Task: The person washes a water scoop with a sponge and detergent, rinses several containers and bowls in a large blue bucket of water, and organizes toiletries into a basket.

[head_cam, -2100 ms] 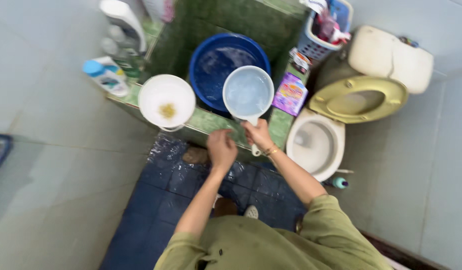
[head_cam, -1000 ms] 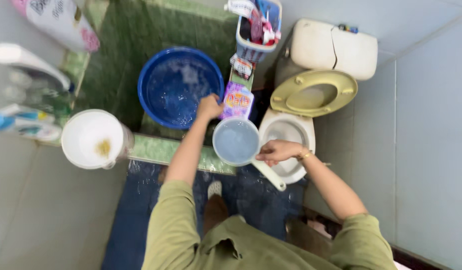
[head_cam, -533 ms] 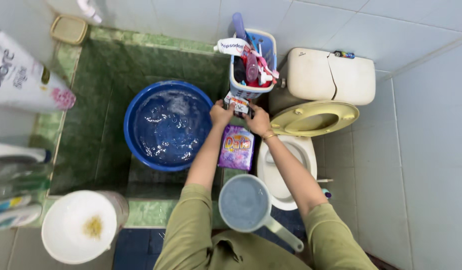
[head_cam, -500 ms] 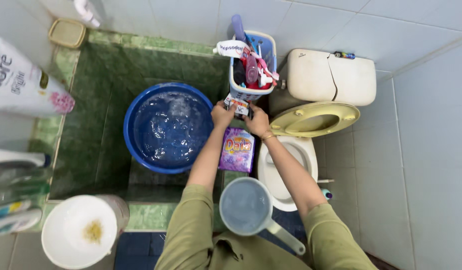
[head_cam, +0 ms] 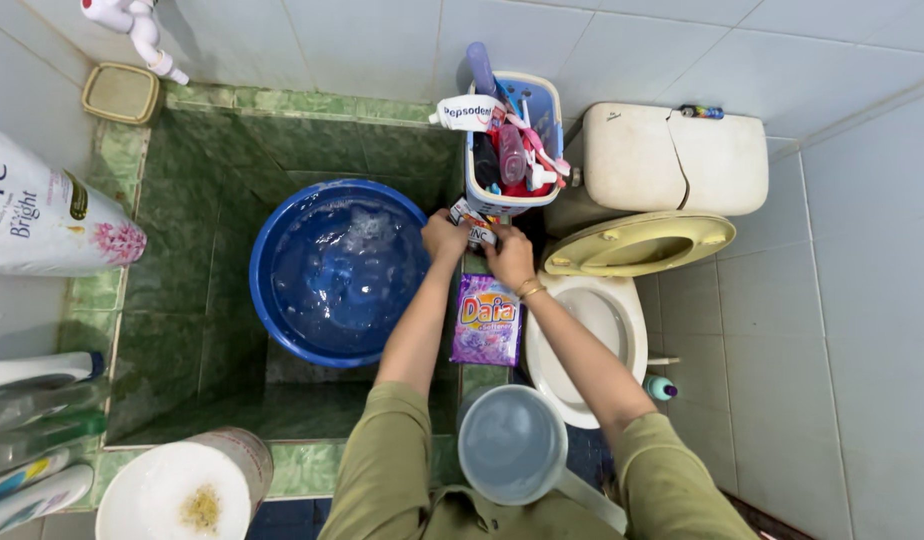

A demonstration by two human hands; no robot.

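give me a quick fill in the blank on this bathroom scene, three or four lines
1. Both hands, the left hand and the right hand, hold a small packet just below the ______ full of toiletries.
2. The blue basin in the green tiled trough is filled with ______.
3. The purple detergent pouch lies between the blue basin and the ______.
4. The toilet's seat is ______.

Missing words: basket; water; toilet; raised

R hand point(head_cam: 509, 257) let go of scoop point(head_cam: 512, 445) | both hands moved up to small packet point(head_cam: 471, 219) by blue basket point(head_cam: 512, 140) | L hand point(head_cam: 444, 235) too
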